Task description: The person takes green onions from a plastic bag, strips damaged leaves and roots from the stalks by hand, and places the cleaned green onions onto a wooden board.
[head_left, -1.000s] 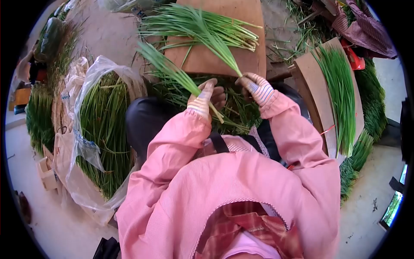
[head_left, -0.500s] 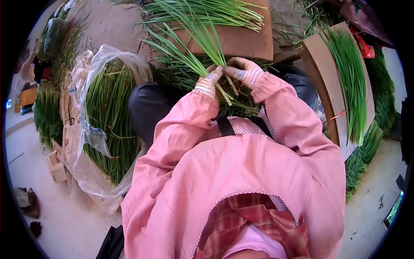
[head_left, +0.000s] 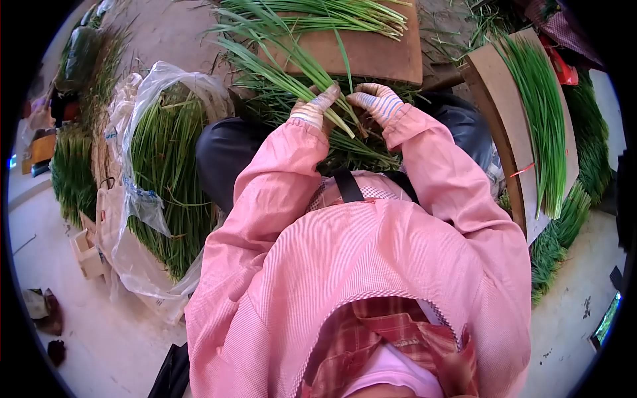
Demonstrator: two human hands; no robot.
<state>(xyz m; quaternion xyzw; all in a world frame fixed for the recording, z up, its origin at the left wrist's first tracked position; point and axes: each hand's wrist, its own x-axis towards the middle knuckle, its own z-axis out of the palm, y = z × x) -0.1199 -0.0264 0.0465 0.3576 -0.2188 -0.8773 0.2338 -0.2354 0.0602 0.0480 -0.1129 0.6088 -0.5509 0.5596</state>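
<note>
My left hand (head_left: 315, 109), in a striped glove with bare fingertips, is closed round a small bunch of garlic chives (head_left: 285, 74). Their leaves fan out to the upper left, and the pale stalk ends point down to the right. Close by on the right, my similarly gloved right hand (head_left: 377, 104) has its thumb and fingers pinched together. A single chive leaf (head_left: 344, 56) rises from its fingertips, apart from the bunch. Loose green trimmings (head_left: 355, 151) lie below both hands, between my knees.
Ahead is a brown board (head_left: 378, 63) bearing more chives (head_left: 345, 25). At right, another board (head_left: 488, 73) carries a long bundle (head_left: 544, 126) beside a red tie (head_left: 522, 170). A clear plastic bag (head_left: 156, 76) full of chives (head_left: 169, 146) stands left. More greens (head_left: 561, 245) lie far right.
My hands have moved apart, the left one going slightly left with the bunch. One leaf now stands separate at my right fingertips.
</note>
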